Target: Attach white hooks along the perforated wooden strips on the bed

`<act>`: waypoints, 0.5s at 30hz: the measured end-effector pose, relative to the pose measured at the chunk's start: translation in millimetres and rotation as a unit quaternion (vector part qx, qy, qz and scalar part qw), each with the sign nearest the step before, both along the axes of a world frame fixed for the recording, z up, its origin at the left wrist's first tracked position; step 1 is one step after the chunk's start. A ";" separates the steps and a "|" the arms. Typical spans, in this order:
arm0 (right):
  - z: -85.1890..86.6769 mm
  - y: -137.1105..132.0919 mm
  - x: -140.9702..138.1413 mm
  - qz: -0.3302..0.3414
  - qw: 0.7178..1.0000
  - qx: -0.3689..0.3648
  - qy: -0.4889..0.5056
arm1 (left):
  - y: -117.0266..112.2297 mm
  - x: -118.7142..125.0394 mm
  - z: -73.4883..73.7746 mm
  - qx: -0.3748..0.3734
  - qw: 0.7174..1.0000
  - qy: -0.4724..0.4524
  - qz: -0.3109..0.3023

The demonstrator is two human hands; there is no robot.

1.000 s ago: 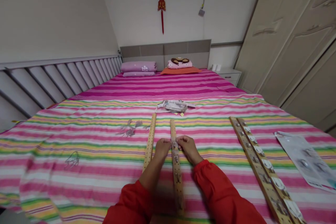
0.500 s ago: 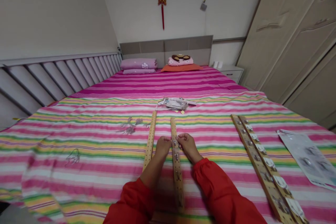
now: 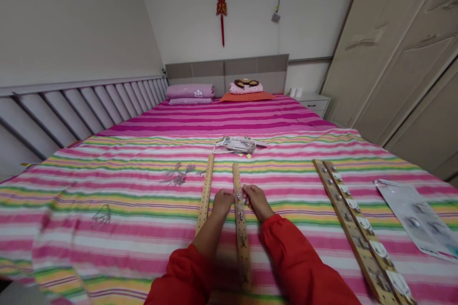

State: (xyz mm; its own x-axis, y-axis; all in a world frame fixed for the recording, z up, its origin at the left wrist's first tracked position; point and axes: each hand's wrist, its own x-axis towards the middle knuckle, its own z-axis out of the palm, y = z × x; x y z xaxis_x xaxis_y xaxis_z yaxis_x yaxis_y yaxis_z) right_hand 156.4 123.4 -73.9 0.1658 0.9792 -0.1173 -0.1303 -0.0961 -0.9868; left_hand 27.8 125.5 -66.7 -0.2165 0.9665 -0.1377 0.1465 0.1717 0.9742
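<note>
A narrow wooden strip with rows of holes point(image 3: 241, 236) lies lengthwise in front of me, with several small shiny metal hooks along it. My left hand point(image 3: 222, 201) is at its left edge, thumb and fingers pinched together beside the upper metal hook point(image 3: 238, 197). Just off the right edge, my right hand point(image 3: 256, 201) has its fingertips closed near the same hook. Whatever either hand may hold is too small to make out. A second holed wooden strip point(image 3: 205, 195) lies to the left, partly behind my left forearm.
Two more wooden strips point(image 3: 345, 217) with metal and white hooks lie at the right, near a clear package point(image 3: 415, 219). Packaged items point(image 3: 239, 144) lie beyond the strips. Clear scraps point(image 3: 179, 174) and thin wire-like pieces point(image 3: 102, 216) lie left on the striped bedspread point(image 3: 136, 248).
My right hand has drawn slightly away from the strip's edge, and the hook between my hands shows more clearly. The whole view has shifted slightly.
</note>
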 end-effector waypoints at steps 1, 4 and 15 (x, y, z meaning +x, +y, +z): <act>1.5 -5.4 2.6 0.018 1.000 0.001 0.015 | -0.3 -0.1 0.0 0.000 1.000 -0.003 -0.001; 3.9 -20.8 7.8 0.052 0.997 0.004 0.049 | -1.2 -0.8 -0.5 0.004 1.000 -0.013 0.000; 0.9 -21.9 -0.8 0.037 0.997 -0.015 0.061 | 2.6 -3.4 -5.0 0.005 0.999 -0.036 -0.010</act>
